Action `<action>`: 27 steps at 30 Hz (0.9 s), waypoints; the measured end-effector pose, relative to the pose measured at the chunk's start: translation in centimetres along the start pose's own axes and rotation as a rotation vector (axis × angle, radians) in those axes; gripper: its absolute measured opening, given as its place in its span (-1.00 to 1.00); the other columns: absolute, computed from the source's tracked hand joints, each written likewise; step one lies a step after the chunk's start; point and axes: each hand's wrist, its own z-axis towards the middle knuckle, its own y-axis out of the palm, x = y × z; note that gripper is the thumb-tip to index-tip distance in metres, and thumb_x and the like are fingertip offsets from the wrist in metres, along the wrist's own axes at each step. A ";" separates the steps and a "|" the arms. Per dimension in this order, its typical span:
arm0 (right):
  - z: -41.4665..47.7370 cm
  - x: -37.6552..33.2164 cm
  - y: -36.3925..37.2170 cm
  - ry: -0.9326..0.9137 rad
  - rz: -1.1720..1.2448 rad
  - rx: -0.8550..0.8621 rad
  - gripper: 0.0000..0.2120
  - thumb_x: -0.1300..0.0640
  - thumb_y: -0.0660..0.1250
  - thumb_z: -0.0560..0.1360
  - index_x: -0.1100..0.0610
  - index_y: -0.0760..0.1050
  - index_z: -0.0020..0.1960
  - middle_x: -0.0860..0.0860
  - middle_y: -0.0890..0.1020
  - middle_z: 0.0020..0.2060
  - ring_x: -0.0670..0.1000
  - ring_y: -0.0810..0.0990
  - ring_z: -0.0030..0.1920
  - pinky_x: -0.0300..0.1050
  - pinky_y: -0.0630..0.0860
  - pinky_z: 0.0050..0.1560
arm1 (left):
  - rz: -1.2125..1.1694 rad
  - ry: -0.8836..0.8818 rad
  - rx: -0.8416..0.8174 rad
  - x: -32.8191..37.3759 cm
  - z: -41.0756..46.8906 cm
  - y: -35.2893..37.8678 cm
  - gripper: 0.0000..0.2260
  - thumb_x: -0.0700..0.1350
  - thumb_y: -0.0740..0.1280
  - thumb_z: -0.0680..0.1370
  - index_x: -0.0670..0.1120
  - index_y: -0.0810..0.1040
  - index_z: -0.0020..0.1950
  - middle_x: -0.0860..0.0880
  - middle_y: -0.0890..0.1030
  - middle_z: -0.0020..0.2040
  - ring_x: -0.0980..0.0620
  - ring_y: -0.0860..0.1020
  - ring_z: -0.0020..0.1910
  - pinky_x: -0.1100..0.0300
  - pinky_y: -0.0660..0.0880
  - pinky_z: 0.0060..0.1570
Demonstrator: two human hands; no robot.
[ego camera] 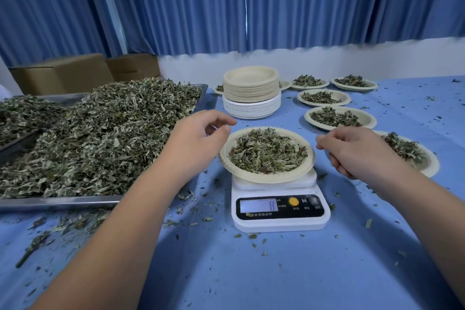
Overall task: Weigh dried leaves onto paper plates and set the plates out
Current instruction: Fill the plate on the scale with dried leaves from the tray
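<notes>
A paper plate [266, 179] heaped with dried leaves [266, 153] sits on a white digital scale [279, 224], whose display shows 8. My left hand [198, 141] hovers at the plate's left rim with thumb and fingers loosely curved and nothing in them. On the plate's right side, my right hand [352, 151] has loosely curled fingers, also holding nothing I can see. A big pile of loose dried leaves [100, 138] fills a metal tray [60, 200] on the left.
A stack of unused paper plates [251, 90] stands behind the scale. Several filled plates [370, 119] lie in rows at the back right, one [431, 166] partly behind my right hand. Leaf crumbs dot the blue tablecloth [251, 272]. Cardboard boxes [63, 73] stand behind the tray.
</notes>
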 end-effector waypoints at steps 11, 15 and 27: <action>0.2 -0.4 -0.3 -0.007 0.007 0.003 -0.73 0.00 0.29 0.55 0.20 0.56 -0.14 -0.05 0.48 -0.56 -0.04 0.36 -0.56 -0.19 0.33 -0.50 | 0.285 0.010 -0.370 3.6 5.3 2.5 -0.81 0.02 0.33 0.56 0.11 0.58 0.17 0.19 0.56 -0.03 0.27 0.51 -0.14 0.50 0.35 -0.28; 0.2 -0.3 -0.4 -0.014 0.002 0.011 -0.71 -0.01 0.29 0.55 0.21 0.56 -0.14 -0.07 0.48 -0.57 -0.08 0.36 -0.58 -0.19 0.34 -0.48 | 0.483 0.007 -0.483 4.6 6.7 3.6 -0.72 0.09 0.34 0.55 0.12 0.52 0.25 0.11 0.54 0.13 0.12 0.49 0.01 0.33 0.35 -0.18; 0.1 -0.5 -0.6 -0.013 0.002 0.017 -0.70 -0.04 0.28 0.54 0.20 0.55 -0.14 -0.09 0.49 -0.59 -0.10 0.36 -0.61 -0.20 0.34 -0.42 | 0.600 -0.025 -0.557 4.3 7.5 5.3 -0.74 0.04 0.46 0.47 0.08 0.58 0.14 0.14 0.47 -0.11 0.08 0.47 -0.08 0.20 0.38 -0.08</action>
